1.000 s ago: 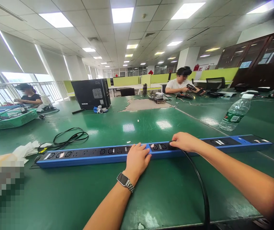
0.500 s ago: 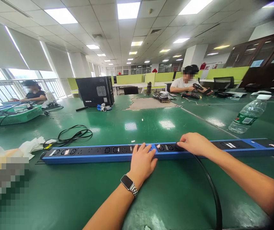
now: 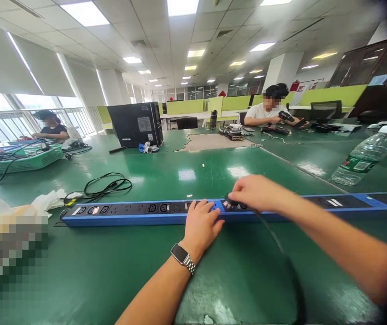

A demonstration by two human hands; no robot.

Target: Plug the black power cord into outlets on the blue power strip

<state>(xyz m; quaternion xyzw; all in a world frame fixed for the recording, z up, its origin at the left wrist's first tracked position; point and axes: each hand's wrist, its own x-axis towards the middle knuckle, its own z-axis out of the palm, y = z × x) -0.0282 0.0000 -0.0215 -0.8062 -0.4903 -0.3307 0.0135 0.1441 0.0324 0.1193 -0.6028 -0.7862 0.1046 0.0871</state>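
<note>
A long blue power strip (image 3: 128,220) with black socket panels lies crosswise on the green table. My left hand (image 3: 200,225), a watch on its wrist, rests spread over the strip's middle, fingertips on the socket face. Just right of it, my right hand (image 3: 257,192) pinches a black plug (image 3: 229,198) above the sockets near the blue divider. The fingers partly cover the plug, and whether it touches a socket I cannot tell. From it a thick black cable (image 3: 276,239) curves down toward the table's near edge.
Behind the strip lies a coiled black cord (image 3: 108,185). A water bottle (image 3: 366,155) stands at right, a black computer case (image 3: 135,124) further back. At left are a green basket (image 3: 40,158) and crumpled white tissue (image 3: 49,201). Two people sit across the table.
My right hand has moved left along the strip with the plug, from right of the middle sockets to close beside my left hand. The left hand has stayed in place on the strip.
</note>
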